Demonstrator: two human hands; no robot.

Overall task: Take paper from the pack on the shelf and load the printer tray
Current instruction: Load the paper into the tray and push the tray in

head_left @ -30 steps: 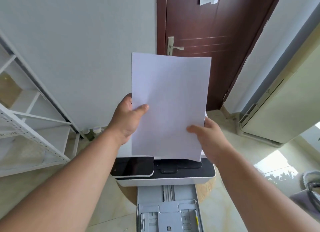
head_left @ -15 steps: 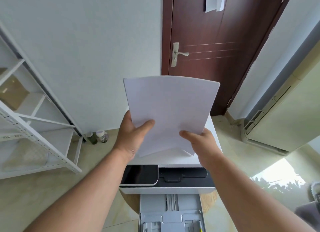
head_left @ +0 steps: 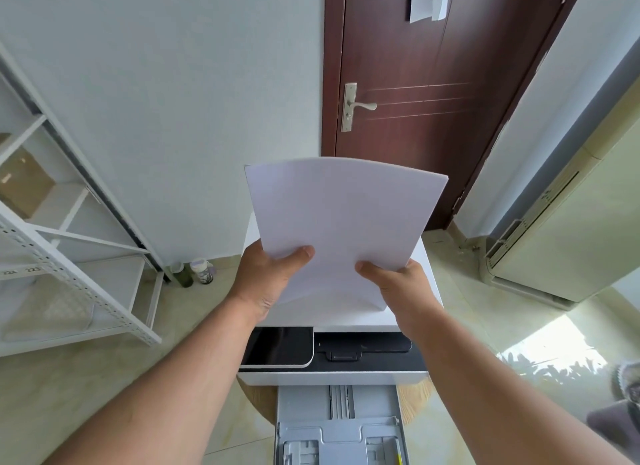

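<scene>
Above the white printer (head_left: 429,293), left hand (head_left: 266,279) and right hand (head_left: 398,289) clasp smooth, bowed paper (head_left: 343,222).

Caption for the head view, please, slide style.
Both hands, left and right, hold a paper stack above the printer; its tray is pulled out, empty.
</scene>
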